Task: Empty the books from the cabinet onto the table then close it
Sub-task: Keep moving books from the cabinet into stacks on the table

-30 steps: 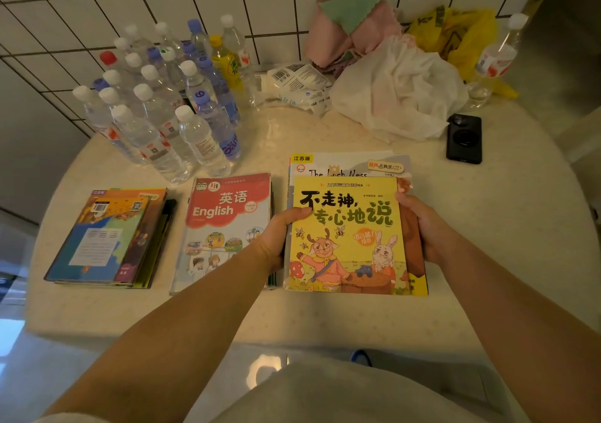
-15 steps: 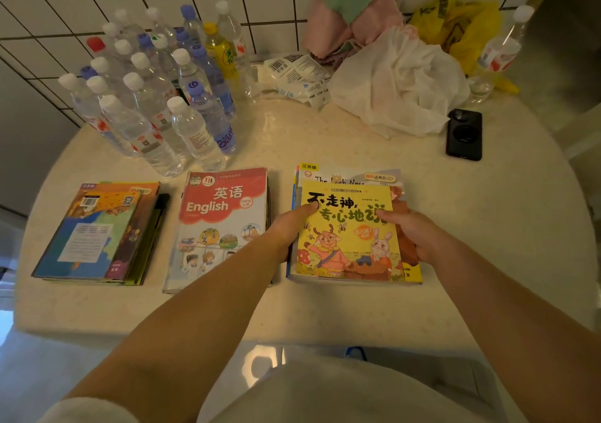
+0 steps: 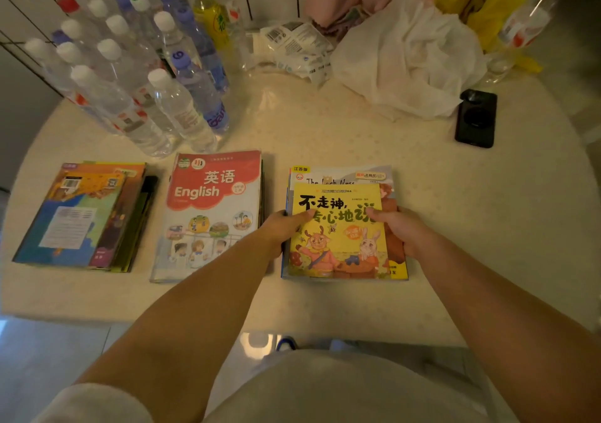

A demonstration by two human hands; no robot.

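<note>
Left hand (image 3: 286, 227): gripping the left edge of the right-hand book stack (image 3: 344, 227); thumb lying over the yellow cartoon book (image 3: 338, 243) on top.
Right hand (image 3: 400, 227): gripping the right edge of the same stack; thumb on the cover, fingers curling round the side.
Books: 3 stacks are lying in a row on the counter (image 3: 325, 129); the mixed pile (image 3: 84, 217) at left, the English textbook (image 3: 211, 208) in the middle, the held stack at right, all close together but apart.
Cabinet: not showing here, so I cannot tell whether it is emptied or closed.
Risk: the small yellow book is sitting off-square on larger books; letting go unevenly is likely to slide it off or fan the stack.
Risk: the water bottles (image 3: 146, 74) are crowding just behind the middle stack; a careless reach is likely to topple them.
Containers: the white plastic bag (image 3: 406, 61) and yellow bag (image 3: 481, 3) are lying crumpled at the back; contents hidden; the bottles look capped and mostly clear.
Phone (image 3: 476, 118): lying well apart from the books.
</note>
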